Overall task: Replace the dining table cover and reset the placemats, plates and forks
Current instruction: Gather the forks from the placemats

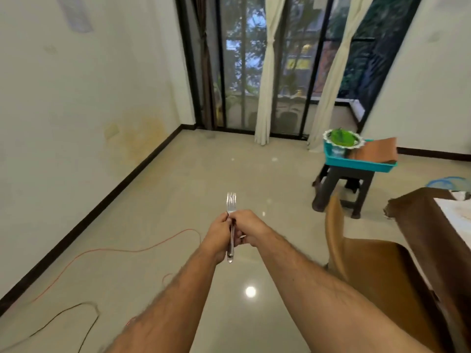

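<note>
Both hands met in front of the body, arms stretched forward over the floor (178, 189). The left hand (218, 234) and the right hand (248, 229) were closed together around the handle of the forks (231, 225); it looked like more than one fork stacked, though the blur left the count uncertain. The long axis ran straight away from the person, tines up and forward, the handle end poking out below the hands toward the body.

The surface (456, 220) sat at the far right edge of the view, only a corner showing, with a brown cover (418, 207) draped over it and a pale cloth on top. A brown chair (362, 253) stood between the arms and that corner. So the place for the forks lay to the right of the hands, and the right hand was the nearer one.

Further off, ahead and right, a dark stool (341, 189) carried a teal tray (356, 165) holding a green plate (342, 138) and folded brown placemats (374, 149). An orange cable (142, 248) trailed across the floor to the left.
</note>
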Demonstrator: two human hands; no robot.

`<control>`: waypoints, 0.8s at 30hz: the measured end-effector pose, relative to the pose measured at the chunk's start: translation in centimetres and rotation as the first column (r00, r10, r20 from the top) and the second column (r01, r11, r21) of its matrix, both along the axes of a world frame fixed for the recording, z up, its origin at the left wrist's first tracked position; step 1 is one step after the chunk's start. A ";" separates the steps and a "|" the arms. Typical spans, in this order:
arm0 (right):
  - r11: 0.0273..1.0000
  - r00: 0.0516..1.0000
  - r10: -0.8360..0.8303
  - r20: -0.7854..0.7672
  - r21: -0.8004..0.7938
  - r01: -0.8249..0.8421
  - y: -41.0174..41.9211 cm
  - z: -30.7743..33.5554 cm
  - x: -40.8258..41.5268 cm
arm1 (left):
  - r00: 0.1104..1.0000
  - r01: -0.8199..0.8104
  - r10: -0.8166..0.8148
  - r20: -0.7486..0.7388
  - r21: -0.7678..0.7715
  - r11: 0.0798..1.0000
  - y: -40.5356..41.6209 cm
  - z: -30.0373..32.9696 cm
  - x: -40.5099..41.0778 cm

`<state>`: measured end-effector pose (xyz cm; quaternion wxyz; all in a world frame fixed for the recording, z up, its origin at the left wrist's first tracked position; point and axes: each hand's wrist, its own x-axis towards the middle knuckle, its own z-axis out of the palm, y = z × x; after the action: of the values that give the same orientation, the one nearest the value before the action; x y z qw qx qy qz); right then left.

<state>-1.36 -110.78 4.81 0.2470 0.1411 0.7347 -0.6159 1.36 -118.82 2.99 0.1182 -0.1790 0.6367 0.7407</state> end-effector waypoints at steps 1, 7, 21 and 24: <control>1.000 0.999 -0.030 0.010 -0.001 0.030 1.1 -0.1 -2.1 | 0.999 0.032 -0.033 0.016 0.034 0.999 1.0 0.2 -2.1; 0.978 0.978 -0.207 0.005 0.003 0.207 8.1 -1.1 -13.6 | 0.974 0.223 -0.226 0.016 0.108 0.969 7.8 -0.5 -15.3; 0.721 0.718 -0.692 -0.071 -0.018 0.693 22.3 0.6 -40.3 | 0.816 0.577 -0.578 0.004 0.049 0.815 23.2 2.1 -45.4; 0.692 0.692 -0.722 -0.022 -0.007 0.722 26.5 -0.5 -45.4 | 0.796 0.597 -0.603 0.049 0.098 0.796 27.3 0.4 -51.0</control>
<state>-46.72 -84.25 4.31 -0.0230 0.4115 0.6238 -0.6641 -49.60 -91.50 3.41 0.3785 0.0080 0.6264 0.6814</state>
